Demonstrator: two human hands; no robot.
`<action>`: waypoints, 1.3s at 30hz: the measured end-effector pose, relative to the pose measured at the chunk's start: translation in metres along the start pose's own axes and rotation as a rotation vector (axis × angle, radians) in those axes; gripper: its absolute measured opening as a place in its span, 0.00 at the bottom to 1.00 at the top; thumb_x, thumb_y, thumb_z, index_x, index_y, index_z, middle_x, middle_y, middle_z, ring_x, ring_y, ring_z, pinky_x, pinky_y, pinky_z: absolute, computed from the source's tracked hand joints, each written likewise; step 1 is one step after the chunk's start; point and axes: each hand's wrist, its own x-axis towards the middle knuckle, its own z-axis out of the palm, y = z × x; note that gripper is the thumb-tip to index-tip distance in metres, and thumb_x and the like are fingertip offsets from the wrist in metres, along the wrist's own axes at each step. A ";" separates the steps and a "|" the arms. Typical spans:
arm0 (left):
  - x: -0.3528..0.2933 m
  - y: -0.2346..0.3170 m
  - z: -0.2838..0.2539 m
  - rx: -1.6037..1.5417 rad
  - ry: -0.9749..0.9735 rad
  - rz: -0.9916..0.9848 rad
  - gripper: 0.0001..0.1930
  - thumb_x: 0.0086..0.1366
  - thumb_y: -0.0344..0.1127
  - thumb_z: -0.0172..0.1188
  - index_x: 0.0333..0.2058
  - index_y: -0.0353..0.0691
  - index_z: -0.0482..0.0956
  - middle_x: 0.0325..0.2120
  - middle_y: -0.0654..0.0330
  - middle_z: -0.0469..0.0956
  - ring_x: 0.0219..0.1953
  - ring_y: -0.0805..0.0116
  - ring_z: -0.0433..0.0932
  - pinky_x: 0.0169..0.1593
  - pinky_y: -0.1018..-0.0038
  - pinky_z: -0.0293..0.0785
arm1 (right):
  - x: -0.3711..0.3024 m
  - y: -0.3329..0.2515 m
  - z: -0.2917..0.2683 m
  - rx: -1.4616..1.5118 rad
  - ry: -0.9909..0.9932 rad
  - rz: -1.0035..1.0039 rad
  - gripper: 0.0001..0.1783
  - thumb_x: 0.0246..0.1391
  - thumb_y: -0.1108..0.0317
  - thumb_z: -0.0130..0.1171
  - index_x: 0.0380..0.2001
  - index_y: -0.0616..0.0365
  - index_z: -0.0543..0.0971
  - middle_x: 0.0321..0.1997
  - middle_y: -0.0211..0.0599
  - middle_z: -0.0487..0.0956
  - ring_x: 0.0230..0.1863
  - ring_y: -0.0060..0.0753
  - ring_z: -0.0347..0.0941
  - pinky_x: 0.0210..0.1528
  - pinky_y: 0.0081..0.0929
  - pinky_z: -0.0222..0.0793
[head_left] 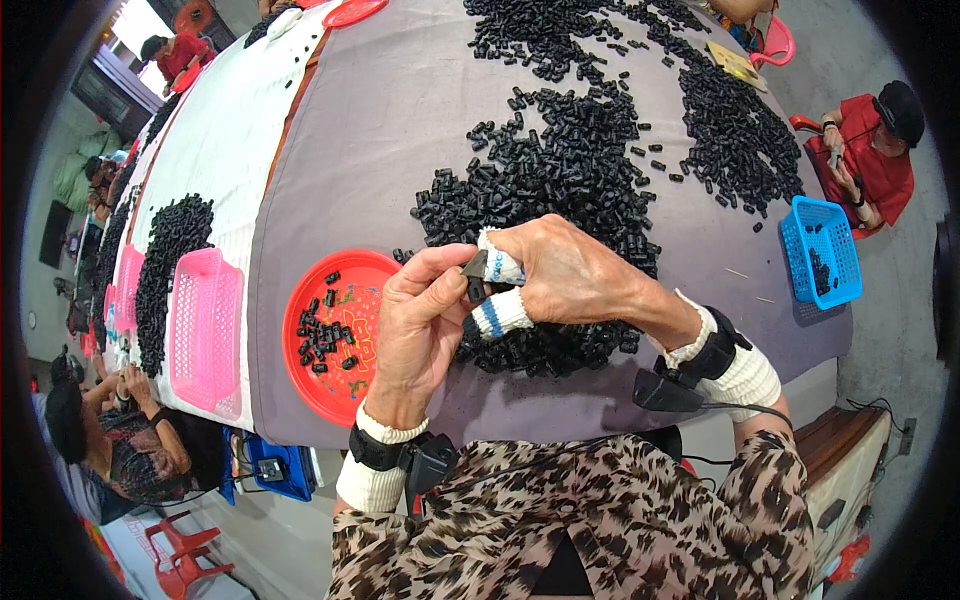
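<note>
Over the near edge of the big pile, my two hands meet at a small black part (pixel 476 291). My left hand (pixel 415 310) pinches it between thumb and fingertips. Closed against it from the other side is my right hand (pixel 570 265), its thumb and forefinger wrapped in white cloth covers with blue marks. A small dark pointed piece (pixel 477 264) shows between the fingertips; whether it is a tool or part of the black piece I cannot tell. Beneath and beyond lies a heap of short black cylindrical parts (pixel 550 170). Left of my left hand, a red round tray (pixel 300 285) holds several such parts.
A grey cloth (pixel 370 130) covers the table. A pink basket (pixel 207 330) stands left, beside another black heap (pixel 172 270). At the right are a blue basket (pixel 820 250), two thin sticks and another heap (pixel 735 140). Other people sit around the tables. Cables run from my wrist straps.
</note>
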 end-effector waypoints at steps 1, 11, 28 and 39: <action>-0.001 0.000 -0.001 0.007 0.005 0.006 0.10 0.60 0.26 0.53 0.41 0.31 0.73 0.36 0.56 0.76 0.39 0.69 0.75 0.45 0.73 0.72 | 0.001 -0.001 0.000 0.003 -0.007 -0.001 0.19 0.36 0.61 0.67 0.20 0.63 0.70 0.17 0.33 0.73 0.19 0.24 0.67 0.23 0.27 0.62; -0.003 0.001 0.002 0.069 0.070 0.017 0.10 0.59 0.25 0.55 0.40 0.31 0.75 0.35 0.57 0.77 0.37 0.72 0.75 0.43 0.76 0.71 | 0.001 -0.003 0.001 -0.031 -0.005 -0.040 0.19 0.38 0.60 0.65 0.18 0.63 0.68 0.15 0.37 0.72 0.17 0.29 0.67 0.22 0.30 0.62; -0.004 0.002 0.004 0.010 0.053 -0.003 0.10 0.58 0.25 0.55 0.39 0.31 0.74 0.34 0.57 0.77 0.35 0.71 0.76 0.41 0.76 0.73 | -0.001 0.000 0.001 -0.018 0.016 -0.012 0.20 0.36 0.60 0.67 0.18 0.62 0.67 0.14 0.32 0.69 0.17 0.24 0.63 0.21 0.27 0.60; -0.004 0.000 0.006 0.075 0.100 0.028 0.10 0.58 0.25 0.56 0.39 0.31 0.75 0.33 0.58 0.77 0.35 0.74 0.75 0.40 0.80 0.71 | -0.001 0.008 0.005 -0.096 0.035 -0.059 0.20 0.37 0.59 0.66 0.18 0.63 0.68 0.14 0.37 0.71 0.16 0.28 0.66 0.22 0.30 0.62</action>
